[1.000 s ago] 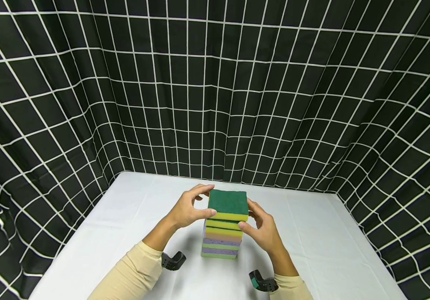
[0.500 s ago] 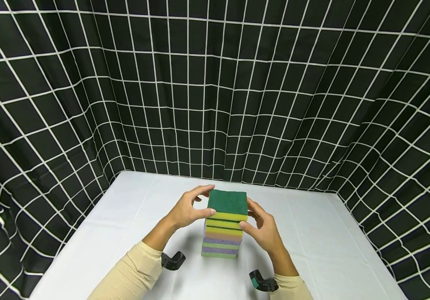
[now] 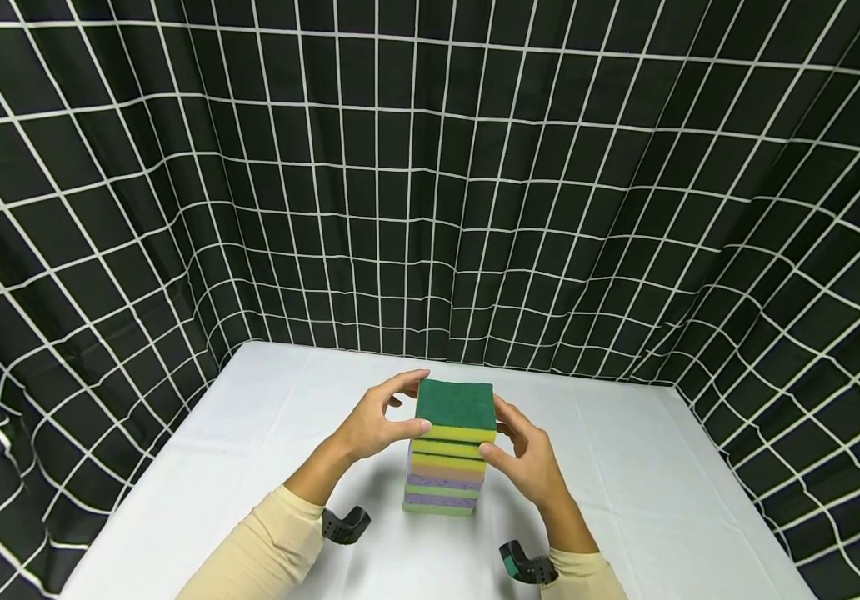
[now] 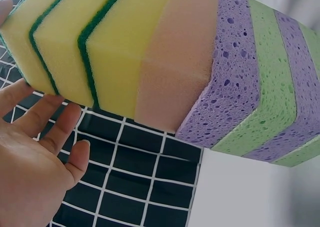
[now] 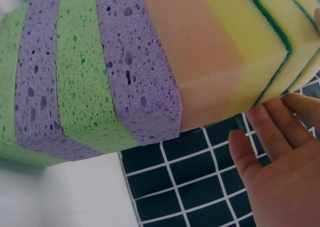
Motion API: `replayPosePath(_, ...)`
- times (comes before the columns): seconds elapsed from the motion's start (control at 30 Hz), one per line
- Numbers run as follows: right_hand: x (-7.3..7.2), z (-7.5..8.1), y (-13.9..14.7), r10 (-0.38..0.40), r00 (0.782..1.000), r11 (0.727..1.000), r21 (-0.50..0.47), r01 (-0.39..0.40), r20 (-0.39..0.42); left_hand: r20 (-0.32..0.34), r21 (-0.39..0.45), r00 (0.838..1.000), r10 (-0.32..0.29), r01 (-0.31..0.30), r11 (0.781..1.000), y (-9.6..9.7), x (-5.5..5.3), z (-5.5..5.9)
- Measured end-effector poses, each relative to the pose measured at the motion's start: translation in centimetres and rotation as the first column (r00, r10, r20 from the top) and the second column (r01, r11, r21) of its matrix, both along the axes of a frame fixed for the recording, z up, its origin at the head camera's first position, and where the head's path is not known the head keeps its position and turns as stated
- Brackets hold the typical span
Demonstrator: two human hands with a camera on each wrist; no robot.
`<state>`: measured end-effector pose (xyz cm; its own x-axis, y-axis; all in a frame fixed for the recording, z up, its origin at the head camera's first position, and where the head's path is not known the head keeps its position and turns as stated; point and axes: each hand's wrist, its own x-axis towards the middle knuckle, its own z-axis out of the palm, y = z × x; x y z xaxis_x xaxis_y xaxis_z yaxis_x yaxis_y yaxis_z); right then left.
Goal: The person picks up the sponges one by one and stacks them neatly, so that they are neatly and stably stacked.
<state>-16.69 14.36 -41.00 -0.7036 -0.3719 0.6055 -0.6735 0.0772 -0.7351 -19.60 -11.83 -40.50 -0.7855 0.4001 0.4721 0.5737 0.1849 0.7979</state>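
Note:
A tall stack of sponges stands upright on the table. Its top sponge (image 3: 456, 404) is yellow with a dark green scouring face turned up. More yellow scouring sponges lie below it, then a pinkish-orange layer (image 4: 177, 62), then porous purple (image 5: 137, 62) and light green (image 5: 80, 72) sponges down to the base. My left hand (image 3: 370, 421) holds the top sponge at its left side, thumb at the front corner and fingers toward the back. On the right side, my right hand (image 3: 531, 454) grips the upper yellow sponges, its thumb in front and its fingertips along the side.
A white cloth covers the table (image 3: 647, 492). Black curtains with a white grid (image 3: 430, 167) enclose it at the back and both sides. Black wrist straps (image 3: 346, 525) stick out from the sleeves near the stack.

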Motion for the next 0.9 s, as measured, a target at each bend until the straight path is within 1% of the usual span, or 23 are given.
replayPosePath(0.17,-0.4,-0.4,0.3,0.007,1.0,1.0,0.011,-0.007,-0.02,0.008,0.002,1.0,0.0,0.0,1.0,-0.2,0.1,0.1)
replayPosePath(0.27,-1.1,-1.3,0.7,0.016,1.0,1.0,0.01,-0.016,-0.026,0.007,0.005,1.0,-0.001,0.001,1.0,-0.3,0.2,0.3)
replayPosePath(0.3,-1.4,-1.6,0.9,0.018,0.999,1.0,0.009,-0.018,-0.028,0.012,0.005,1.0,-0.002,0.001,1.0,-0.3,0.6,0.8)
replayPosePath(0.43,-2.0,-2.5,1.3,0.026,0.999,1.0,0.009,-0.026,-0.03,0.01,0.004,1.0,-0.001,0.001,1.0,-0.4,0.7,1.0)
replayPosePath(0.5,-2.0,-2.5,1.3,0.03,0.999,1.0,0.008,-0.03,-0.029,0.015,0.0,1.0,0.005,-0.005,1.0,-0.4,0.8,1.1)
replayPosePath(0.53,-2.0,-2.5,1.3,0.031,0.999,0.999,0.008,-0.031,-0.029,0.008,-0.001,1.0,0.007,-0.007,1.0,-0.5,0.5,0.7)
replayPosePath(0.73,-1.9,-2.3,1.2,0.019,0.999,1.0,0.026,-0.018,-0.032,-0.004,-0.012,1.0,0.024,-0.024,1.0,-0.7,0.6,0.6)
replayPosePath(0.9,-1.2,-1.0,0.9,0.024,0.999,0.999,0.037,-0.023,-0.031,0.009,-0.03,0.999,0.04,-0.039,0.999,-0.7,0.6,0.6)
